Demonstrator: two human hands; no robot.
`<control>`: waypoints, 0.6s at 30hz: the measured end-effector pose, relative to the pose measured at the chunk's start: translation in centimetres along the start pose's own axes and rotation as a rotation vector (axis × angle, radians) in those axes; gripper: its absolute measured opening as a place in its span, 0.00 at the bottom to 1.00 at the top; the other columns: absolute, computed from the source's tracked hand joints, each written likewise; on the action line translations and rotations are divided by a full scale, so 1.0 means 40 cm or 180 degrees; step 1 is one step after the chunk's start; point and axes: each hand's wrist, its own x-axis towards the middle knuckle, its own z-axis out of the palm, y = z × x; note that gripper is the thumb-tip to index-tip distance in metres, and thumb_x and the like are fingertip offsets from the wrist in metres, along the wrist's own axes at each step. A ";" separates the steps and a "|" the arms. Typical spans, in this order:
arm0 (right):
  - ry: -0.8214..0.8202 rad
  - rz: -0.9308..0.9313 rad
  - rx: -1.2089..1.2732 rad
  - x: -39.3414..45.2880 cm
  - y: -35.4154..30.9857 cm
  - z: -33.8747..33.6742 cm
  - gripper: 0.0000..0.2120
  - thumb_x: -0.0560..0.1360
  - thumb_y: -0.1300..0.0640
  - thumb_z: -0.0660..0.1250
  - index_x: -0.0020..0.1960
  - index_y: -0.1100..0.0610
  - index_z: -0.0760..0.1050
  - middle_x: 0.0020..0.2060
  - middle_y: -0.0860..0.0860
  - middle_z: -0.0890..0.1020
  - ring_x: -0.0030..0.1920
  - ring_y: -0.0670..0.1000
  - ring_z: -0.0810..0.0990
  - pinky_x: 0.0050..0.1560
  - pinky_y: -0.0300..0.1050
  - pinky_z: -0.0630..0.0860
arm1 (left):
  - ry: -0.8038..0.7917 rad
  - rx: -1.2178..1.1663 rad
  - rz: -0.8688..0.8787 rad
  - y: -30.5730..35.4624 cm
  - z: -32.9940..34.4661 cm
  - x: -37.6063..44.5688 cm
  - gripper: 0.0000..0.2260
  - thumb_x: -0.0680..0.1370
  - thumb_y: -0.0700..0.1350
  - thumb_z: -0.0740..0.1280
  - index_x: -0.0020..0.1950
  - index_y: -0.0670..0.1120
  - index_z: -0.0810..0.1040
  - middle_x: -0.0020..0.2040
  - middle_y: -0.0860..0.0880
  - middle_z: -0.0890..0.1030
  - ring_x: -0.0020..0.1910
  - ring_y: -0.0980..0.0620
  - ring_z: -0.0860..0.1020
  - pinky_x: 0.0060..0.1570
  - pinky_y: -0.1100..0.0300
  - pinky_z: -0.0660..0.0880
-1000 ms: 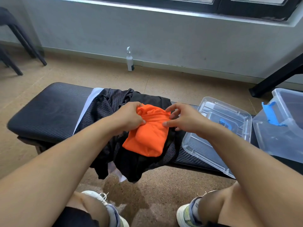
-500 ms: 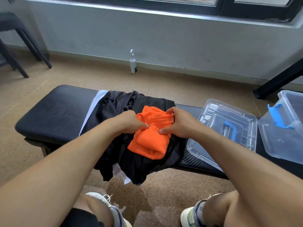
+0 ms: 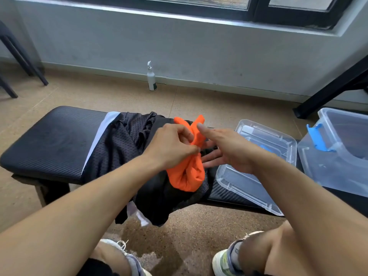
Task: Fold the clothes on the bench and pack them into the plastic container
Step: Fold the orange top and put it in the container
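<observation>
An orange garment (image 3: 188, 174) is bunched up above a pile of black mesh clothes (image 3: 123, 144) on the black bench (image 3: 47, 140). My left hand (image 3: 171, 148) pinches the orange cloth near its middle and lifts it, so two ends stick up behind my fingers. To the right of the cloth, my right hand (image 3: 225, 150) has its fingers spread, and its palm side touches or lies just beside the orange fabric. The clear plastic container (image 3: 338, 156) with a blue latch stands at the bench's right end.
The container's clear lid (image 3: 256, 170) lies flat on the bench between the clothes and the container. A white spray bottle (image 3: 151, 78) stands on the floor by the wall. Black chair legs (image 3: 22, 58) are at far left, a dark table leg (image 3: 328, 90) at right.
My left hand has gathered the orange garment and lifted it from the pile. My right hand let go of the cloth and spread its fingers beside it.
</observation>
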 end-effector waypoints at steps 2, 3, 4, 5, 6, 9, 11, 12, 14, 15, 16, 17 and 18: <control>-0.0017 -0.0060 -0.0082 -0.003 0.011 -0.026 0.23 0.76 0.35 0.63 0.53 0.53 0.81 0.39 0.52 0.86 0.38 0.54 0.85 0.47 0.51 0.82 | -0.0486 -0.0426 -0.0042 0.016 0.024 -0.012 0.10 0.70 0.41 0.76 0.50 0.50 0.84 0.42 0.53 0.85 0.42 0.57 0.83 0.49 0.59 0.80; -0.0023 -0.0052 -0.0145 -0.003 0.018 -0.038 0.21 0.76 0.34 0.63 0.52 0.51 0.81 0.36 0.49 0.85 0.35 0.50 0.84 0.44 0.49 0.81 | -0.0679 -0.0800 -0.0129 0.026 0.032 -0.018 0.14 0.72 0.35 0.72 0.56 0.48 0.82 0.46 0.51 0.86 0.46 0.53 0.85 0.52 0.55 0.81; -0.0016 -0.0004 -0.0170 0.001 0.030 -0.050 0.20 0.76 0.34 0.64 0.52 0.50 0.80 0.34 0.48 0.85 0.34 0.47 0.84 0.41 0.46 0.79 | -0.0787 -0.1181 -0.0226 0.032 0.037 -0.021 0.18 0.73 0.30 0.68 0.59 0.45 0.79 0.49 0.47 0.86 0.48 0.48 0.86 0.54 0.51 0.82; -0.0004 0.0054 -0.0156 0.005 0.041 -0.060 0.21 0.76 0.34 0.64 0.53 0.51 0.80 0.35 0.48 0.85 0.34 0.47 0.84 0.41 0.46 0.79 | -0.0825 -0.1478 -0.0320 0.037 0.039 -0.020 0.20 0.74 0.27 0.65 0.61 0.44 0.77 0.52 0.44 0.85 0.50 0.44 0.86 0.55 0.49 0.82; 0.0011 0.0105 -0.0110 0.009 0.051 -0.067 0.22 0.75 0.35 0.65 0.55 0.52 0.80 0.37 0.50 0.85 0.36 0.48 0.84 0.42 0.46 0.80 | -0.0840 -0.1682 -0.0401 0.040 0.038 -0.017 0.22 0.74 0.24 0.62 0.63 0.43 0.75 0.55 0.42 0.84 0.50 0.42 0.86 0.56 0.48 0.82; 0.0045 0.0197 0.0049 0.023 0.071 -0.076 0.25 0.74 0.37 0.70 0.61 0.54 0.79 0.44 0.53 0.86 0.42 0.51 0.85 0.47 0.49 0.82 | -0.0896 -0.2253 -0.0710 0.034 0.045 0.004 0.25 0.73 0.20 0.56 0.65 0.40 0.72 0.58 0.38 0.82 0.52 0.39 0.85 0.56 0.48 0.82; 0.0081 0.0187 0.0069 0.029 0.079 -0.075 0.22 0.72 0.44 0.76 0.61 0.53 0.79 0.46 0.52 0.86 0.42 0.50 0.85 0.45 0.48 0.81 | -0.0747 -0.2469 -0.0916 0.031 0.047 0.019 0.22 0.74 0.21 0.58 0.64 0.38 0.72 0.56 0.36 0.82 0.51 0.39 0.85 0.51 0.51 0.83; 0.0100 0.0157 0.0039 0.032 0.084 -0.074 0.21 0.70 0.51 0.79 0.60 0.53 0.78 0.46 0.52 0.86 0.41 0.49 0.85 0.43 0.47 0.81 | -0.0603 -0.2435 -0.0924 0.026 0.050 0.027 0.20 0.74 0.22 0.61 0.62 0.38 0.73 0.56 0.36 0.83 0.49 0.40 0.85 0.48 0.54 0.84; 0.0148 0.0075 -0.0119 0.034 0.090 -0.074 0.22 0.68 0.65 0.79 0.59 0.54 0.77 0.46 0.52 0.86 0.40 0.49 0.84 0.37 0.44 0.80 | -0.0147 -0.2048 -0.0780 0.004 0.053 0.051 0.16 0.74 0.26 0.68 0.58 0.40 0.76 0.55 0.39 0.83 0.51 0.42 0.85 0.48 0.55 0.83; 0.0160 0.0029 -0.0185 0.034 0.089 -0.078 0.23 0.68 0.70 0.76 0.58 0.55 0.77 0.46 0.52 0.85 0.39 0.49 0.84 0.35 0.44 0.79 | 0.0094 -0.1649 -0.0633 -0.009 0.050 0.067 0.16 0.73 0.31 0.73 0.58 0.43 0.78 0.55 0.43 0.84 0.54 0.45 0.84 0.51 0.55 0.82; 0.0122 -0.0018 -0.0218 0.028 0.084 -0.085 0.23 0.68 0.74 0.73 0.58 0.55 0.77 0.45 0.52 0.84 0.39 0.49 0.83 0.35 0.43 0.79 | 0.0201 -0.1246 -0.0482 -0.014 0.041 0.075 0.19 0.72 0.38 0.77 0.60 0.46 0.78 0.56 0.48 0.83 0.56 0.49 0.82 0.55 0.55 0.80; 0.0021 -0.0065 -0.0202 0.021 0.078 -0.095 0.24 0.68 0.77 0.70 0.58 0.55 0.77 0.44 0.51 0.84 0.40 0.49 0.83 0.35 0.42 0.78 | 0.0169 -0.0986 -0.0405 -0.017 0.031 0.081 0.24 0.69 0.46 0.80 0.63 0.48 0.77 0.59 0.51 0.82 0.58 0.53 0.81 0.58 0.55 0.79; -0.0126 -0.0114 -0.0148 0.010 0.073 -0.108 0.25 0.68 0.78 0.67 0.59 0.56 0.77 0.43 0.51 0.83 0.41 0.50 0.82 0.35 0.42 0.77 | -0.0006 -0.0917 -0.0402 -0.014 0.019 0.086 0.32 0.66 0.54 0.82 0.66 0.50 0.75 0.61 0.52 0.80 0.60 0.54 0.79 0.60 0.54 0.77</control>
